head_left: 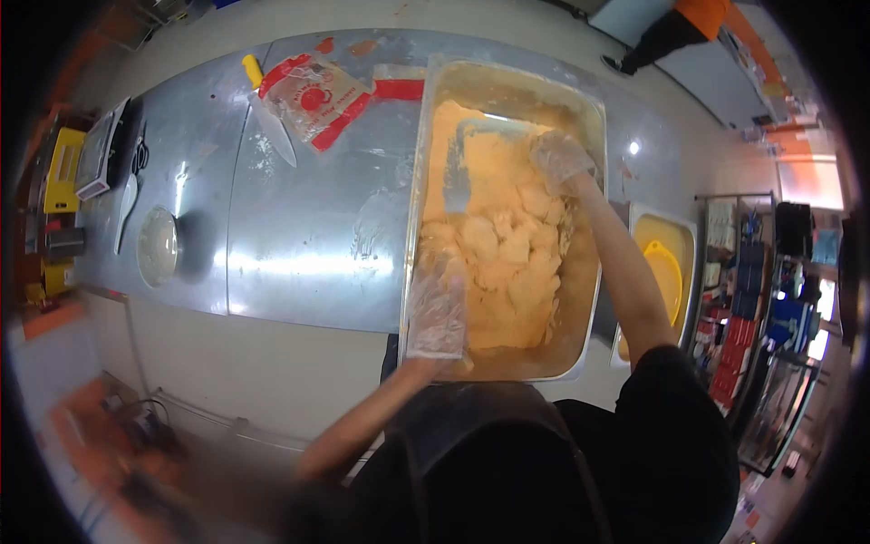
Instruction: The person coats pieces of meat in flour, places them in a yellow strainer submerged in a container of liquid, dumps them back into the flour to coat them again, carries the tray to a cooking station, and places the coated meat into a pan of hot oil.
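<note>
A large metal tray (593,335) holds orange-yellow powder (494,163) and several coated pieces (512,249) heaped in its middle. My left hand (439,304), in a clear plastic glove, rests at the tray's left side against the powder and the pieces; its fingertips are hard to make out. My right hand (560,159), gloved the same way, is at the upper right of the powder, above the heap. Its fingers are blurred, and whatever they hold, if anything, cannot be made out. Bare metal shows through the powder near the tray's far end.
On the steel table (313,208) lie a yellow-handled knife (274,127), a red and clear bag (317,98), a bowl (159,247), scissors (140,156) and a white utensil (126,210). Right of the tray, a smaller container holds a yellow strainer (664,272). Another person (675,38) stands beyond, upper right.
</note>
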